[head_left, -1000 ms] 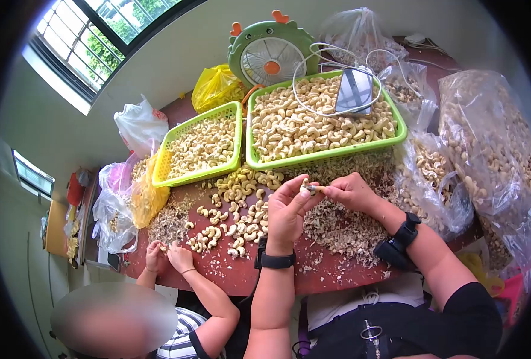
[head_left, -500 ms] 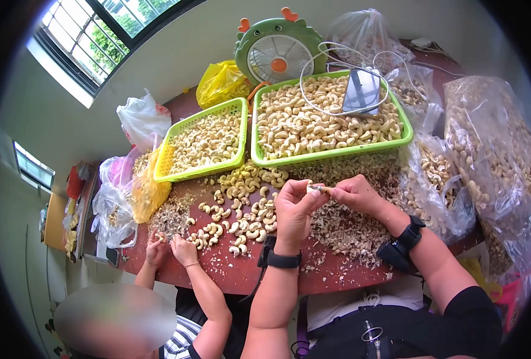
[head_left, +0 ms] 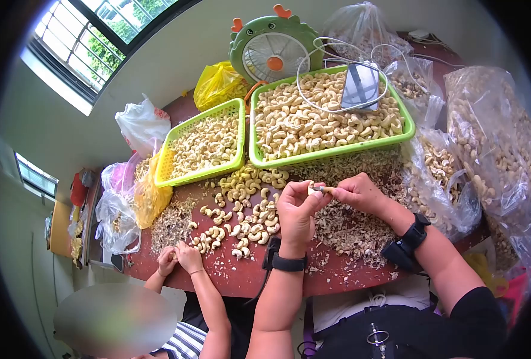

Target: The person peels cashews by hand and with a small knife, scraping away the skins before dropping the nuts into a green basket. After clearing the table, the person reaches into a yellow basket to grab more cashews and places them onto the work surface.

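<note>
Over the table's front half, my left hand (head_left: 296, 215) is closed, pinching a pale cashew nut (head_left: 311, 186) between thumb and fingers. My right hand (head_left: 362, 195) grips a small knife (head_left: 325, 189) with a tan handle; its short tip meets the cashew, and the blade is too small to see clearly. Shed skins (head_left: 349, 236) lie in a heap beneath both hands. Peeled cashews (head_left: 256, 224) are scattered on the red table to the left of my left hand.
A large green basket (head_left: 331, 149) and a smaller one (head_left: 202, 173) hold cashews. A phone (head_left: 360, 87) with a white cable lies on the large one. Behind stands a green fan (head_left: 274, 51). Bags of nuts (head_left: 487, 131) crowd the right. Another person's hands (head_left: 180, 257) work at left.
My hands keep their hold on the cashew and knife, with only a slight shift. The other person's hands have come together and moved a little right. The camera view has shifted slightly.
</note>
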A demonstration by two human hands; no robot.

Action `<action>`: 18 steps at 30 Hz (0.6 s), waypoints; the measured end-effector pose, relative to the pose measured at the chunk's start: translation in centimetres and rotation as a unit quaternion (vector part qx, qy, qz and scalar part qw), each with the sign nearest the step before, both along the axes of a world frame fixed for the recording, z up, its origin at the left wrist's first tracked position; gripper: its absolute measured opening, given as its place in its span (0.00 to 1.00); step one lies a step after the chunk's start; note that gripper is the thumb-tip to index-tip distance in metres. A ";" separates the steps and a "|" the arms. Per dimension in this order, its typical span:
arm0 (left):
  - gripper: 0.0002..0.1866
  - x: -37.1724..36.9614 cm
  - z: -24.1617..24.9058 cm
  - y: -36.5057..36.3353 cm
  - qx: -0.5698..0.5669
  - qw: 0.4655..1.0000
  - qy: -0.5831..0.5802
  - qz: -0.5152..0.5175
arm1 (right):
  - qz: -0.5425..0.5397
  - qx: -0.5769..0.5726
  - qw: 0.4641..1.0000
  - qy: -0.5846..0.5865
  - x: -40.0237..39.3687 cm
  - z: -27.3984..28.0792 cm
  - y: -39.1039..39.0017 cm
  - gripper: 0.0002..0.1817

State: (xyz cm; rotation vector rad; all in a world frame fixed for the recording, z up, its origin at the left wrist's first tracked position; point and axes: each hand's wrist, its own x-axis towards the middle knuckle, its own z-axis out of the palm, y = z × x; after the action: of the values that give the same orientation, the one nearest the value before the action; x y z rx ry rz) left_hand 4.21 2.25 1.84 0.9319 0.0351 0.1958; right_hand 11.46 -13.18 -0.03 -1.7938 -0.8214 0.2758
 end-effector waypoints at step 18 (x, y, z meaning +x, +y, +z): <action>0.15 -0.2 0.1 -0.2 -0.018 1.000 0.021 0.005 | 0.002 0.011 1.000 0.003 -0.4 0.5 0.0 0.22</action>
State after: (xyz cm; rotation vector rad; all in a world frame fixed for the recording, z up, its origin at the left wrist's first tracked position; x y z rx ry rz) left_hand 4.02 2.07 1.93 0.9005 0.0828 0.1848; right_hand 11.02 -13.15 0.46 -1.7689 -0.8212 0.2740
